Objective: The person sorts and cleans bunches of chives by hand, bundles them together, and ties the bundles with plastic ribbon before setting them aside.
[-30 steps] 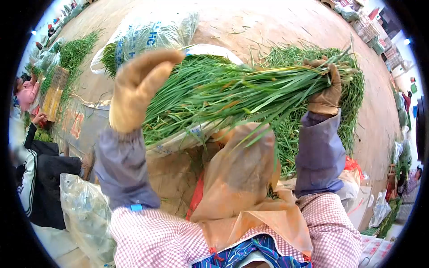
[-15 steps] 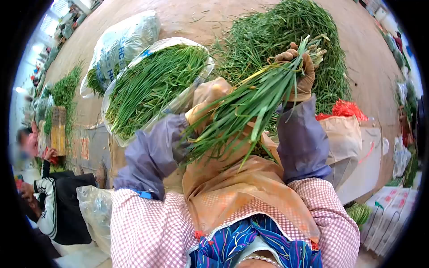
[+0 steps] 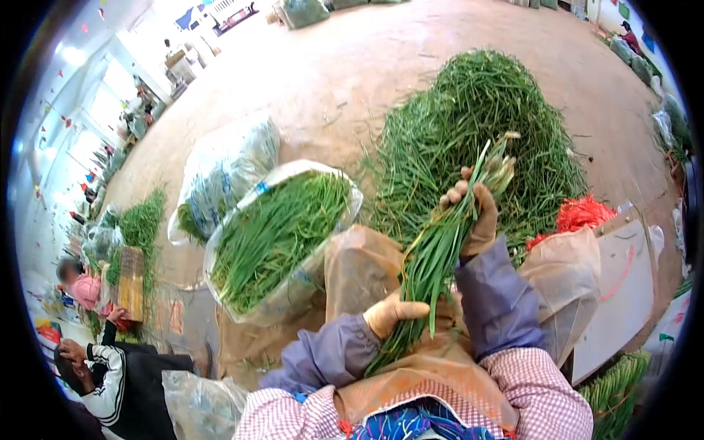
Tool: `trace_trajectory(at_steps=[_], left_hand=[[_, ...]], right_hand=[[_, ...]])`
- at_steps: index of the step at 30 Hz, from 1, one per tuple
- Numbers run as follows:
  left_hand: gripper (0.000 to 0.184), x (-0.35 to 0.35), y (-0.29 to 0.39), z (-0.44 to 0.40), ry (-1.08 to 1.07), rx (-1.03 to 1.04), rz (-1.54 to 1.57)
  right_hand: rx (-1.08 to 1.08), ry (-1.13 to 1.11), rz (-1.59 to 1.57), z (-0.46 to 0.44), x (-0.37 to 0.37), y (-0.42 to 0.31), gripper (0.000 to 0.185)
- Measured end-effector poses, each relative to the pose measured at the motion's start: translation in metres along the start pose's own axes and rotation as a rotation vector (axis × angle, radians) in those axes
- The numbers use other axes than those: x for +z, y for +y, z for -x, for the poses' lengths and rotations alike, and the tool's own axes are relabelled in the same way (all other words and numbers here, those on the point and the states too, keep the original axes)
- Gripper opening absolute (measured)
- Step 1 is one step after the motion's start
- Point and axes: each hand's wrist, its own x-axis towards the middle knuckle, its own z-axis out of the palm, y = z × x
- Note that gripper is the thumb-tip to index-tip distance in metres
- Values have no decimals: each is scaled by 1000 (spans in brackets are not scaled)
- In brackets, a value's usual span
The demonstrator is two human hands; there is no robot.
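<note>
A bunch of garlic chives [image 3: 438, 253] slants across my lap, its pale root ends up and its leaf tips down. Around its upper part, just below the root ends, my gloved right hand [image 3: 477, 213] is closed. Lower down, my gloved left hand [image 3: 396, 314] grips the leaves with the thumb across the front; its other fingers are hidden behind them. Beyond the right hand lies a big loose heap of garlic chives [image 3: 469, 110]. To the left, an open plastic bag [image 3: 304, 282] holds more of them, laid lengthwise.
Behind the open bag stands another plastic bag [image 3: 246, 147]. Red ties [image 3: 583, 214] lie at the right, by a pale board [image 3: 616, 282]. A person in a striped sleeve [image 3: 110, 367] sits at the left, near a yellowish crate [image 3: 130, 282]. Bundled greens [image 3: 612, 396] stand at lower right.
The view has tilted up, showing more floor. The bunch has swung more upright and its leaves are drawn together. My left hand has come onto the lower leaves; the right keeps its hold.
</note>
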Motion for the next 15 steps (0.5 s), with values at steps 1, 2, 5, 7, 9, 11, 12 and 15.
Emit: trace_trajectory(at_steps=[1, 2, 5, 7, 9, 11, 12, 15], left_hand=[[56, -2, 3, 3, 35, -55, -3], [52, -4, 4, 6, 74, -112, 0], [35, -19, 15, 12, 162, -176, -22], [25, -23, 47, 17, 298, -246, -230], [28, 4, 103, 9, 372, -153, -437], [27, 6, 140, -4, 352, 44, -414], [23, 12, 149, -23, 414, 24, -586], [20, -75, 154, -97, 665, 105, -853]], right_hand=[[-13, 18, 5, 1, 1, 3, 41], [15, -6, -33, 2, -2, 4, 41], [101, 41, -17, 5, 4, 6, 48], [227, -16, 84, 9, -7, 1, 72], [301, 4, 29, 14, -37, 13, 82], [441, -82, -76, 25, -51, 34, 79], [517, -150, -132, 30, -61, 51, 76], [642, -204, -228, 40, -78, 93, 80]])
